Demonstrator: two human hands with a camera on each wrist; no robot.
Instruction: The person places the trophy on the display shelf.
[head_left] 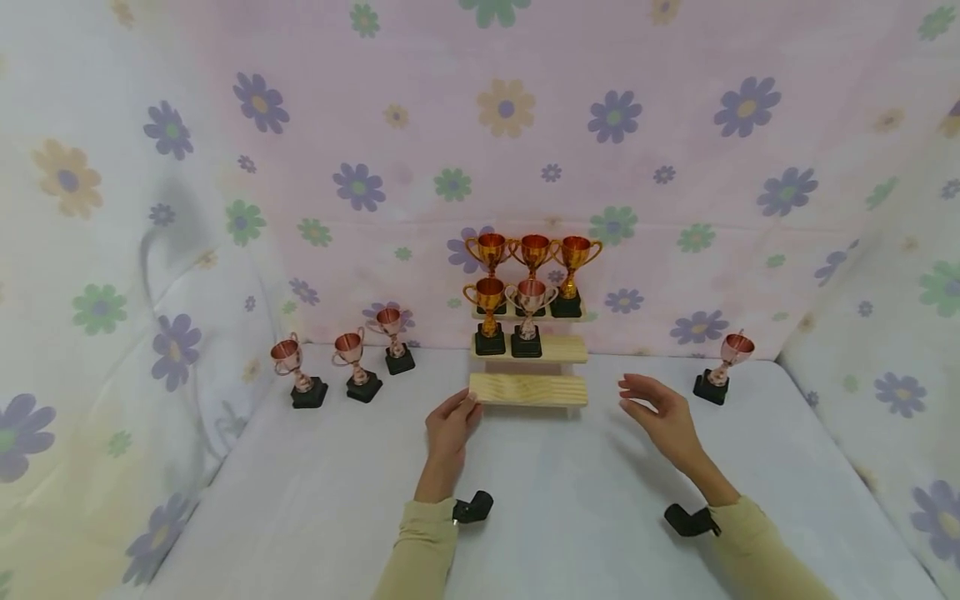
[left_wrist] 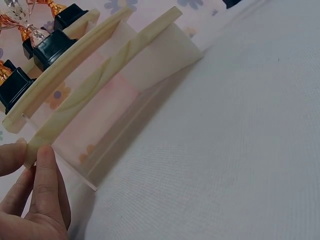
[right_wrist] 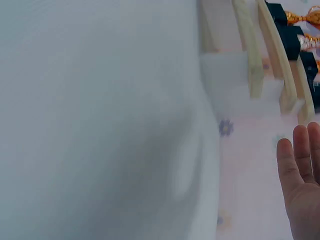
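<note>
From where I stand, the person's left hand [head_left: 448, 427] pinches the left end of the lowest step of the wooden stand [head_left: 528, 390], mid-table [head_left: 555, 508]. The right hand [head_left: 666, 421], fingers extended and thumb apart, hovers beside it. Three gold trophies [head_left: 534, 250] fill the top step; a gold trophy [head_left: 490, 315] and a pinkish trophy [head_left: 530, 310] share the middle one. Three rosy trophies [head_left: 360, 375] stand left (a loose slanting row), and a lone rosy trophy [head_left: 724, 372] right.
</note>
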